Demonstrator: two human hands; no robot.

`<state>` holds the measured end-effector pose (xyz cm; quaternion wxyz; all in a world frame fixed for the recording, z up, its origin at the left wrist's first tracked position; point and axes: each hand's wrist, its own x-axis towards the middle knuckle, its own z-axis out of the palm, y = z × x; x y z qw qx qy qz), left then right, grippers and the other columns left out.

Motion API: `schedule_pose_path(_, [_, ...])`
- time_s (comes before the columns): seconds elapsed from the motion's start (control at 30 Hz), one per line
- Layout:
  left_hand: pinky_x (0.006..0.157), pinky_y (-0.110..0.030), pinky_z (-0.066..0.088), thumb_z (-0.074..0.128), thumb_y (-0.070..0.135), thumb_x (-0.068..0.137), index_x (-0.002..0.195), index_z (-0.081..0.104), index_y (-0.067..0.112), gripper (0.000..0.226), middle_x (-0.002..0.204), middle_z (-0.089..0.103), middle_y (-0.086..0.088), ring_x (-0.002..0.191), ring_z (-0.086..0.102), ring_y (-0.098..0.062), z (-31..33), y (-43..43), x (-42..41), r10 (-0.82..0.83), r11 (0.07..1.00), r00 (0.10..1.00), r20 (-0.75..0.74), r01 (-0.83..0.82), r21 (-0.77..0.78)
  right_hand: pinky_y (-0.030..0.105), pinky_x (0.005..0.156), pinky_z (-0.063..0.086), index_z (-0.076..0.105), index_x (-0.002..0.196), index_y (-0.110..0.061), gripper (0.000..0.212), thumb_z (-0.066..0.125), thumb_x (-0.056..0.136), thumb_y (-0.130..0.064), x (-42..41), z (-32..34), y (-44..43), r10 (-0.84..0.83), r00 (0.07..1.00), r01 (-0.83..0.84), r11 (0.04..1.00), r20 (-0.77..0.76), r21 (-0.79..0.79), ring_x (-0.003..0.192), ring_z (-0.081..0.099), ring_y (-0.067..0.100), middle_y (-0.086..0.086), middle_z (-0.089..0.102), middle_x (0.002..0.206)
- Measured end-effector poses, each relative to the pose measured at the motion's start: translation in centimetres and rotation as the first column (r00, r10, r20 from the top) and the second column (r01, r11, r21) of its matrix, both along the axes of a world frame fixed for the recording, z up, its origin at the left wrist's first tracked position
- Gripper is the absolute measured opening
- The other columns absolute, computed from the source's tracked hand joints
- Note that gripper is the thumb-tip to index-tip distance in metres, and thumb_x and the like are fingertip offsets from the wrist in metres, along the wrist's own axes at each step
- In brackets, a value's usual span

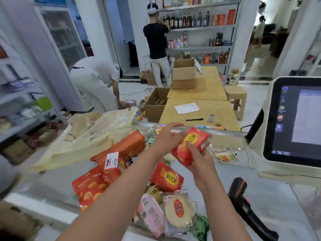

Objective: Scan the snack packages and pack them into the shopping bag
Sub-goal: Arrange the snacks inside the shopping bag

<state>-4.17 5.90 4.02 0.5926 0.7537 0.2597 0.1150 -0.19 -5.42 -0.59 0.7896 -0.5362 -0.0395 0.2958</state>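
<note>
Two hands: both of your hands are on one red snack package [191,145], raised above the counter [260,192].
Right hand: your right hand [199,159] holds the package from its near, lower end; the thumb lies across the front, touching the yellow round label.
Left hand: your left hand [169,136] touches the far left edge of the same package; the fingers are spread and almost straight, so I cannot tell if they really clamp it.
Held package: it is tilted, with the front side facing up to you.
Snack pile: below and to the left of your grip lie more packages: a second red pack with yellow label [167,177], a long orange-red pack [121,148], a red pack with a white barcode sticker [113,164], a red biscuit bag [90,188].
Nearest to you: a round cake in clear wrap [178,211], touching a pink pack [152,216].
Shopping bag: the pale yellow shopping bag [90,136] lies flat and crumpled on the counter, well to the left of your grip.
Scanner: the black and orange barcode scanner [243,206] rests on the counter, below and right of your right hand; no hand touches it.
Screen: a white monitor [295,119] stands to the right of the grip.
Clear packet: a small transparent packet [224,153] lies just to the right of the held package.
</note>
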Motion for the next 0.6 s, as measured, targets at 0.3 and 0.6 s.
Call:
schedule_pose_path(0.3, [0.058,-0.022,0.043,0.063,0.015,0.087,0.09,0.064,0.036,0.021,0.09,0.072,-0.002,0.063,0.057,-0.008,1.8,13.7,-13.3,0.453,0.789,0.888,0.077,-0.44,0.43,0.029,0.065,0.053,0.061,0.113,-0.01,0.028,0.065,0.087,-0.016,-4.6,3.7,8.6,0.163,0.985,-0.159,0.984,-0.05,0.074,0.077,0.07,0.015,0.008,0.072,0.096])
schedule_pose_path(0.6, [0.101,-0.042,0.034,0.074,0.044,0.074,0.139,0.038,0.042,0.074,0.14,0.046,-0.001,0.129,0.039,-0.027,-5.5,27.4,-24.2,0.531,0.639,0.716,-0.454,0.014,0.769,0.036,0.076,0.058,0.06,0.106,-0.012,0.026,0.07,0.084,-0.022,-11.5,7.3,18.8,0.231,0.973,-0.23,0.972,-0.015,0.056,0.086,0.072,0.019,0.008,0.074,0.098])
